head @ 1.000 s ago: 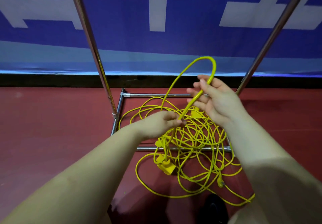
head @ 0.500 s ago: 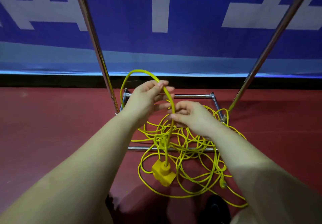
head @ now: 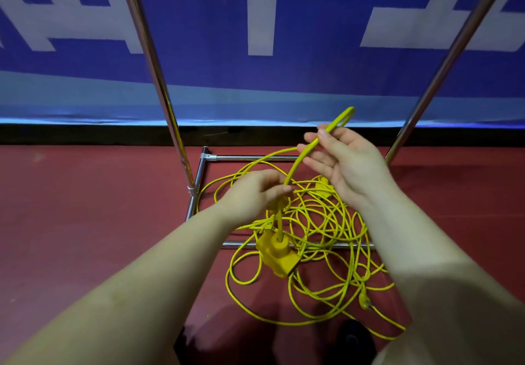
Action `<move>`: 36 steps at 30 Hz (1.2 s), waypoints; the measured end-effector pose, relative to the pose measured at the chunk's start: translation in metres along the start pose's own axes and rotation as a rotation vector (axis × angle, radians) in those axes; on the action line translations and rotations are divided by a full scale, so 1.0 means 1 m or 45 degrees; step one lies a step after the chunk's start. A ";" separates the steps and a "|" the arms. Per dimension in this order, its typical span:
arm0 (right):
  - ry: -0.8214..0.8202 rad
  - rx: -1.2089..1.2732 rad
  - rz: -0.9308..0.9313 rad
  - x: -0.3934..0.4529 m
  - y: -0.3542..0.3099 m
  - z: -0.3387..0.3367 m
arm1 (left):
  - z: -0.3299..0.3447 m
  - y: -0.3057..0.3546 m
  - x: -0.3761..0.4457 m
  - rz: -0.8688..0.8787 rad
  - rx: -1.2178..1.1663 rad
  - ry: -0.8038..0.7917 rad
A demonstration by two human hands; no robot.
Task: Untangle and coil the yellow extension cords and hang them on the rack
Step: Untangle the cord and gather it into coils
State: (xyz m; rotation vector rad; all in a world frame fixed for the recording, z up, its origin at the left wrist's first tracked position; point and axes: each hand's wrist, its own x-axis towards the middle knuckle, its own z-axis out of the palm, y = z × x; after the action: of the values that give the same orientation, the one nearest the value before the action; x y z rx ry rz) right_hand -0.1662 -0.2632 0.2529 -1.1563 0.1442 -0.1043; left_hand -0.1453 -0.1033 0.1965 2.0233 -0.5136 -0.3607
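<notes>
Head view shows my left hand (head: 255, 194) low over the tangle, its grip closed around the yellow cord (head: 295, 166) just above where the socket block (head: 277, 254) dangles. My right hand (head: 343, 166) is up and to the right, palm towards me, fingers nearly straight; the cord runs across them and bends into a narrow loop (head: 345, 116) sticking out past the fingertips. I cannot tell whether my thumb pins it or it only lies draped there.

Half a second ago both hands were together in the middle, with a wide arch of cord over the left. Now they have drawn apart, the right has carried the bend up and away, and the arch has tightened into that slim loop. I take this to mean I am forming one turn of a coil, starting from the socket end. Most of the cords (head: 326, 237) remain a knotted heap on the red floor (head: 85, 222), spread across the base bars of the rack (head: 170, 109), so the job is barely begun and nothing hangs yet.

Between my hands the cord's long axis slants from lower left up to upper right, the loop's tip pointing towards the right upright (head: 443, 66). Below my left hand it drops almost straight down into the block.
</notes>
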 end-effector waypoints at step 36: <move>-0.014 -0.701 -0.022 -0.004 0.027 -0.002 | -0.008 0.021 0.001 0.044 -0.290 0.264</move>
State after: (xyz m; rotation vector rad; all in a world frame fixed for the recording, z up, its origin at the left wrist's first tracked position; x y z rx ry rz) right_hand -0.1701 -0.2538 0.2272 -1.7072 0.1582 -0.0749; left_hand -0.1452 -0.1068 0.2192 1.8036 -0.3609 -0.1762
